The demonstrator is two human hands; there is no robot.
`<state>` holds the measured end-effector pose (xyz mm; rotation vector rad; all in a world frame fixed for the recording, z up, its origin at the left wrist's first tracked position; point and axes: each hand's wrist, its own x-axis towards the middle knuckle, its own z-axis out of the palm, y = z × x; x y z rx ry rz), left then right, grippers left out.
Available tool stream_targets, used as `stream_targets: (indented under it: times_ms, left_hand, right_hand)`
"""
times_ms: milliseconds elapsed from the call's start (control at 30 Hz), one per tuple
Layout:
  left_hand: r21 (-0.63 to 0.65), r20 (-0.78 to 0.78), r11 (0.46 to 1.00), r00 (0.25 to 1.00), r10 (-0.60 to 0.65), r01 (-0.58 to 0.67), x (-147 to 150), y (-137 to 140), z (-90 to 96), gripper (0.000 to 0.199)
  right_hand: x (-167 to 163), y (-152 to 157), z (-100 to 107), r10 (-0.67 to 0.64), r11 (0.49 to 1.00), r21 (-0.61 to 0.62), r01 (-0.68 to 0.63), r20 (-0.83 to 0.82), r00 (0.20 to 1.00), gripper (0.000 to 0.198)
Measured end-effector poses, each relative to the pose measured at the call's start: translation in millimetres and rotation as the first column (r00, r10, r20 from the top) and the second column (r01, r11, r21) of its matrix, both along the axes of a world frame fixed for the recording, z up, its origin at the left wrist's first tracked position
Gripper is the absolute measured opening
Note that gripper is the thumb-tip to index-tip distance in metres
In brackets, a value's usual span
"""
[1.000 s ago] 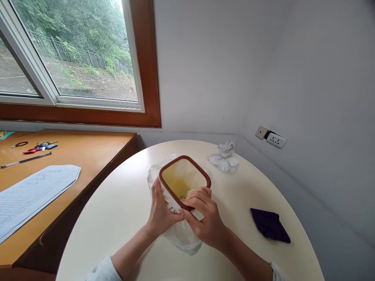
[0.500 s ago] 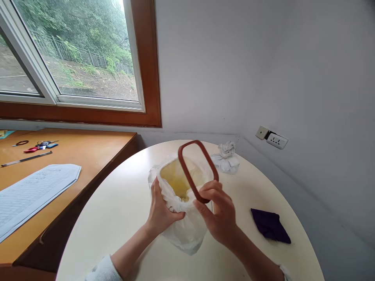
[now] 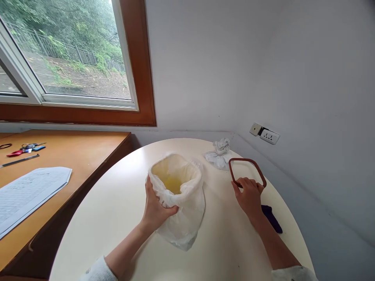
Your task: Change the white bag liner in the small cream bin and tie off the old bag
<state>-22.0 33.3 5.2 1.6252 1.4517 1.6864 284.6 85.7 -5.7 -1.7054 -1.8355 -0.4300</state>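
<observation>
A small bin with a yellowish inside stands on the round table, lined with a white plastic bag (image 3: 187, 212) folded out over its rim. My left hand (image 3: 156, 207) grips the near left side of the rim through the bag, its thumb pressed along the front. Off to the right, my right hand (image 3: 249, 195) pinches the near side of a brown rounded-square ring (image 3: 246, 159). Whether the ring touches the table I cannot tell. A dark purple cloth (image 3: 272, 219) lies beside my right forearm, which hides part of it.
A knotted white plastic bag (image 3: 220, 154) sits at the back of the white table (image 3: 117, 218). On the wooden desk (image 3: 88, 146) at left are papers (image 3: 32, 191), a pen (image 3: 20, 160) and keys (image 3: 27, 148). Wall sockets (image 3: 269, 136) are at right.
My right hand has carried the brown ring from above the bin to the right side of the table. My left hand keeps its hold on the bin's rim. The view has shifted slightly right.
</observation>
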Motion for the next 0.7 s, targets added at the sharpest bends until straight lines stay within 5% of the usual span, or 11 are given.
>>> stream_targets:
  times_ms: [233,467,700]
  left_hand:
    - [-0.097,0.095,0.988,0.989,-0.112,0.121,2,-1,1.3,0.125]
    - [-0.095,0.080,0.991,0.993,-0.089,0.097,2,0,3.8,0.120]
    - [-0.116,0.124,0.983,0.984,-0.130,0.144,1,2,-2.1,0.116]
  right_hand:
    - [10,9,-19,-0.079,0.988,-0.125,0.086,0.064,0.995,0.018]
    - [13,9,-26,-0.087,0.951,-0.289,0.108,0.084,0.993,0.020]
    - [0,4,-19,-0.017,0.986,-0.166,0.023,0.033,0.999,0.024]
